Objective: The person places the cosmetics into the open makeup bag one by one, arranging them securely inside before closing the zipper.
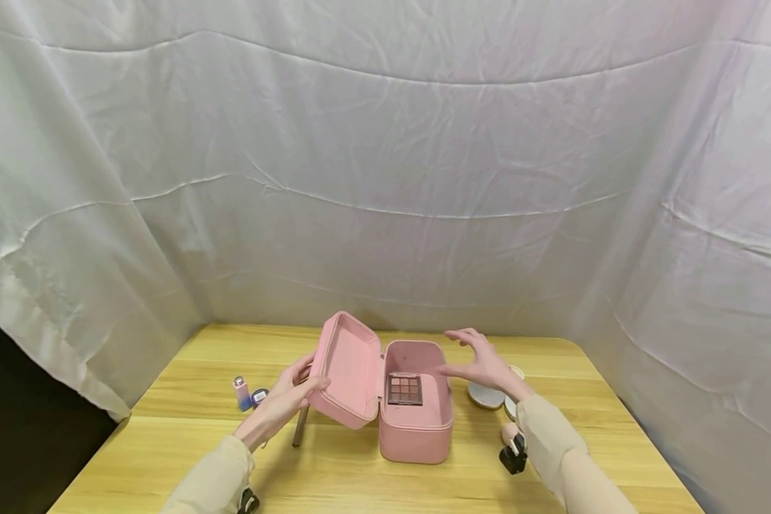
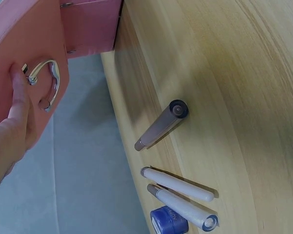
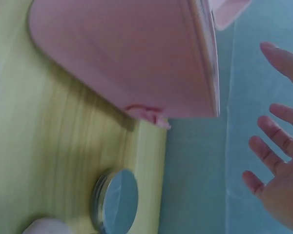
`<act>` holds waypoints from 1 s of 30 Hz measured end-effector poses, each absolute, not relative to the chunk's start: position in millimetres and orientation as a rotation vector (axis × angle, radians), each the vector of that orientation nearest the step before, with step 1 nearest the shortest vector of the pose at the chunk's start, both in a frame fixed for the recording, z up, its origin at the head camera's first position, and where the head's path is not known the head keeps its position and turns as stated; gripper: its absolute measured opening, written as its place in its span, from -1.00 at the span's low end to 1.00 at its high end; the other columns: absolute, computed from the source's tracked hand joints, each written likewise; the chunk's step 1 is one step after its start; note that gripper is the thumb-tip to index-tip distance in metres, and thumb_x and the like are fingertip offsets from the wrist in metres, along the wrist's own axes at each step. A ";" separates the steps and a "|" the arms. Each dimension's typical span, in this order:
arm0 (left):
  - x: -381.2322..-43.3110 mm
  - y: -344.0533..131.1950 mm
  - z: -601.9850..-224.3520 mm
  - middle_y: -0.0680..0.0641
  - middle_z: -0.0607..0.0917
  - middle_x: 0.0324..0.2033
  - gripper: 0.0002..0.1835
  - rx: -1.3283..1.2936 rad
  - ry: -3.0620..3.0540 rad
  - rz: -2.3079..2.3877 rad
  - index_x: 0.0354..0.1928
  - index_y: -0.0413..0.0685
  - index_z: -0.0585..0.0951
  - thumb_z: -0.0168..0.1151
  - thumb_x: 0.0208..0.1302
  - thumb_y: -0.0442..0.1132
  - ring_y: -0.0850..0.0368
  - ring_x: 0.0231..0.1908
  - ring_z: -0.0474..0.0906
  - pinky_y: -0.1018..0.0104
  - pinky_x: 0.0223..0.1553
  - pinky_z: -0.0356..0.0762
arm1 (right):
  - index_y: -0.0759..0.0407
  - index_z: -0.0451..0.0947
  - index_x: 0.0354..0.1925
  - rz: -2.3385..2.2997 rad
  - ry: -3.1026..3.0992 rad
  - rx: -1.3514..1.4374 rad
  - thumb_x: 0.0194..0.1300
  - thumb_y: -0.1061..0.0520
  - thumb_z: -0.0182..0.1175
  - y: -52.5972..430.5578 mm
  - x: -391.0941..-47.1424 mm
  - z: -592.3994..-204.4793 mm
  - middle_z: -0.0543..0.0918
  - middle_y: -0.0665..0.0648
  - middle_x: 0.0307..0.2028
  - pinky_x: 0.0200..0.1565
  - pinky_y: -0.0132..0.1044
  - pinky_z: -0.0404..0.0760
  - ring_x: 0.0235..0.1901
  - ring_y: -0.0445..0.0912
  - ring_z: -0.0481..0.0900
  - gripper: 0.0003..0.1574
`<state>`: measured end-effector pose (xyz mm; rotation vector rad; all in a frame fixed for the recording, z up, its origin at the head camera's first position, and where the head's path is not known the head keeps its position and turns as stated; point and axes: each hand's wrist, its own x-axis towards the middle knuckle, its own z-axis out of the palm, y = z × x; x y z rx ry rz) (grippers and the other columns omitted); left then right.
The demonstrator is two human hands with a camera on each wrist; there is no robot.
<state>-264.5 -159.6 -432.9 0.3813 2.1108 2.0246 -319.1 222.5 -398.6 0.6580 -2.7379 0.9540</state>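
A pink makeup case [image 1: 416, 444] stands on the wooden table with its lid [image 1: 350, 368] swung out to the left. The thumb of my left hand [image 1: 281, 401] lies over the lid's near left edge, with the fingers behind it, gripping it. In the left wrist view those fingers sit beside the lid's metal handle [image 2: 56, 85]. Inside the case lies an eyeshadow palette [image 1: 405, 390] with several pans. My right hand [image 1: 484, 363] hovers by the case's right rim, fingers spread and holding nothing.
Left of the case are a brown tube [image 2: 162, 126], a slim white stick [image 2: 179, 184], a pink-and-blue tube [image 1: 241, 394] and a blue jar [image 2: 170, 222]. A round mirror-topped compact [image 3: 121, 202] and a pale rounded item [image 3: 48, 227] lie to the right. Grey curtains [image 1: 385, 178] surround the table.
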 end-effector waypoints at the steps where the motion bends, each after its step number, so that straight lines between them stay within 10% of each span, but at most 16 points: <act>1: -264.3 -159.7 -432.7 -0.38 0.23 0.48 -0.15 0.382 2.110 2.024 0.59 -0.18 -0.05 0.12 0.40 -0.17 -0.21 0.38 0.35 -0.09 0.35 0.44 | 0.25 0.46 0.32 0.969 -2.715 0.643 0.11 -0.05 0.49 225.6 -318.1 -400.1 0.53 0.33 0.19 0.14 0.26 0.50 0.17 0.28 0.45 -0.11; 30: -264.5 -159.1 -434.4 -0.37 0.23 0.47 -0.15 0.366 2.082 2.044 0.59 -0.19 -0.05 0.12 0.39 -0.18 -0.22 0.38 0.32 -0.09 0.36 0.44 | 0.46 0.38 0.29 0.898 -2.698 0.142 0.14 -0.09 0.43 336.0 -293.9 -456.8 0.52 0.49 0.14 0.08 0.17 0.53 0.09 0.33 0.50 -0.05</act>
